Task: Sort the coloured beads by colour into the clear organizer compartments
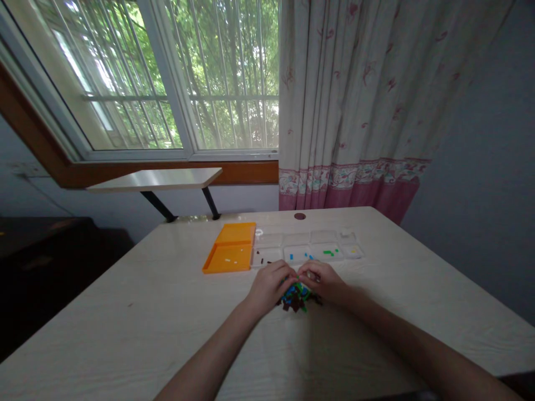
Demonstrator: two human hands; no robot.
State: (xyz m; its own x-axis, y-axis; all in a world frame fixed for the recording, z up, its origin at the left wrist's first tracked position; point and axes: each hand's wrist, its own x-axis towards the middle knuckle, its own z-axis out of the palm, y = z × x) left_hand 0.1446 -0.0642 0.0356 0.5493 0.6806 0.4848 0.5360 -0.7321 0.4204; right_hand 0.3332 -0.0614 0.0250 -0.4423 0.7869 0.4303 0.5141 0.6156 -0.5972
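Note:
My left hand (273, 284) and my right hand (324, 280) meet fingertip to fingertip above a small heap of building pieces (296, 301). The fingers of both are bent into a pinch; what they hold, if anything, is too small to make out. Brown, blue and green pieces make up the heap, which my fingers partly cover. Just beyond my hands are clear plastic compartment boxes (296, 239) with a few brown, blue, green and yellow pieces sorted by colour. An orange box (232, 240) lies opened flat on the left, with a few small white pieces in its near half.
The pale wooden table (167, 312) spreads around my arms. At its back left a raised white shelf (159, 179) stands on black legs. A dark round cap (300, 216) sits near the back edge. Behind are a barred window (225, 78) and a patterned curtain (355, 100).

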